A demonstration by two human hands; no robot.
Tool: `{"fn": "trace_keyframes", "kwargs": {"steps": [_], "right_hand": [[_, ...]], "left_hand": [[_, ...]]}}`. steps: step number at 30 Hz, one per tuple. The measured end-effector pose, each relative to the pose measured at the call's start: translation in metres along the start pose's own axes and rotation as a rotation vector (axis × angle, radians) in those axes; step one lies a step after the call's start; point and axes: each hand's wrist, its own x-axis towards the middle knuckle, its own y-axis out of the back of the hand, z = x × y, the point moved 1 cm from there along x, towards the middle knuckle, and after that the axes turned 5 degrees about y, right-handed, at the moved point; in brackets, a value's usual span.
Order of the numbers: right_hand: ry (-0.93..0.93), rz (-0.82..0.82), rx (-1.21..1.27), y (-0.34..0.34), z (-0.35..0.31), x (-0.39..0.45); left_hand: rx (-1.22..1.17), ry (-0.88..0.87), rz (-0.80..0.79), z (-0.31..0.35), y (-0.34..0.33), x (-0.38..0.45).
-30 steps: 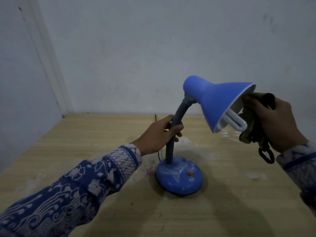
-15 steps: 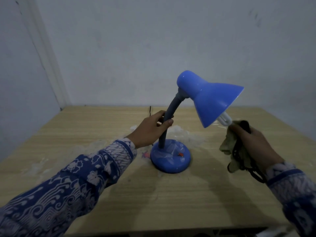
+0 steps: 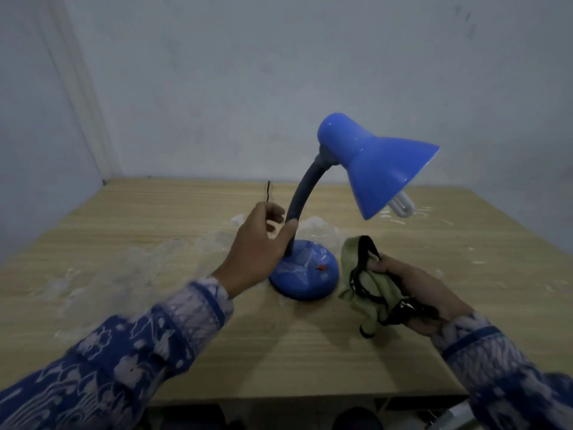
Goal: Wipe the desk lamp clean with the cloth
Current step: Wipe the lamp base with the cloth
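A blue desk lamp stands on the wooden desk point(image 3: 139, 212). Its round base point(image 3: 305, 279) carries a small red switch, a dark bent neck point(image 3: 302, 193) rises from it, and the cone shade point(image 3: 381, 169) points right and down with a white bulb point(image 3: 403, 206) poking out. My left hand point(image 3: 254, 249) is just left of the neck, fingers loosened, only the thumb touching it. My right hand point(image 3: 415, 293) is low beside the base on the right, shut on an olive-green cloth point(image 3: 369, 293) with a black strap around it.
White dusty smears point(image 3: 186, 246) lie on the desk left of and behind the lamp. A thin black cord point(image 3: 268, 193) rises behind my left hand. Grey walls close the back and left sides. The desk's front edge runs near the bottom of the view.
My right hand has dropped with the cloth from the shade's rim down to beside the base. My left hand has loosened its grip on the neck. The view has pulled back.
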Motion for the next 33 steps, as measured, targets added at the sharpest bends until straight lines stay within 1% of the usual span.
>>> {"fn": "trace_keyframes", "kwargs": {"steps": [1, 3, 5, 8, 10, 11, 13, 14, 15, 16, 17, 19, 20, 21, 23, 24, 26, 30, 33], "right_hand": [[0.034, -0.029, -0.015, -0.003, 0.002, 0.000], [0.082, -0.065, -0.039, -0.013, 0.006, 0.001], [0.125, -0.064, -0.046, -0.024, 0.010, 0.001], [0.145, -0.020, -0.033, -0.035, 0.015, -0.001], [0.086, -0.008, 0.068, -0.036, 0.013, -0.003], [0.048, -0.004, 0.154, -0.034, 0.010, -0.004], [0.019, 0.059, 0.289, -0.026, 0.003, -0.001], [0.019, 0.078, 0.320, -0.021, -0.002, 0.001], [0.023, 0.062, 0.299, -0.020, -0.007, 0.003], [0.030, 0.055, 0.199, -0.017, -0.010, 0.008], [0.048, 0.090, 0.011, -0.014, -0.011, 0.014], [0.145, 0.211, -0.519, -0.004, -0.015, 0.030], [0.221, 0.239, -0.791, -0.003, -0.019, 0.037], [0.302, 0.228, -1.019, -0.005, -0.024, 0.043], [0.436, 0.159, -1.318, -0.011, -0.029, 0.056], [0.488, 0.119, -1.398, -0.012, -0.031, 0.064], [0.561, 0.046, -1.450, -0.015, -0.031, 0.080], [0.552, -0.035, -1.512, -0.012, -0.027, 0.111], [0.557, -0.092, -1.561, -0.015, -0.026, 0.126]], "left_hand": [[0.002, 0.003, -0.054, 0.004, -0.002, -0.014], [0.023, 0.039, -0.221, 0.011, -0.009, -0.039], [0.031, 0.093, -0.285, 0.016, -0.016, -0.057], [0.047, 0.119, -0.283, 0.019, -0.021, -0.070], [0.017, 0.107, -0.263, 0.019, -0.017, -0.072], [0.015, 0.095, -0.215, 0.015, -0.013, -0.069], [0.073, 0.088, -0.087, 0.000, -0.002, -0.056], [0.127, 0.108, -0.064, -0.010, 0.003, -0.049], [0.197, 0.143, -0.073, -0.021, 0.006, -0.043], [0.282, 0.182, -0.104, -0.033, 0.008, -0.039], [0.372, 0.215, -0.149, -0.042, 0.008, -0.036], [0.536, 0.227, -0.234, -0.052, 0.004, -0.036], [0.600, 0.204, -0.266, -0.056, 0.000, -0.036], [0.639, 0.183, -0.286, -0.058, -0.003, -0.035], [0.652, 0.177, -0.283, -0.062, -0.008, -0.030], [0.643, 0.178, -0.271, -0.065, -0.011, -0.027], [0.643, 0.179, -0.248, -0.067, -0.016, -0.023], [0.654, 0.149, -0.232, -0.071, -0.021, -0.016], [0.631, 0.147, -0.260, -0.073, -0.019, -0.006]]}}
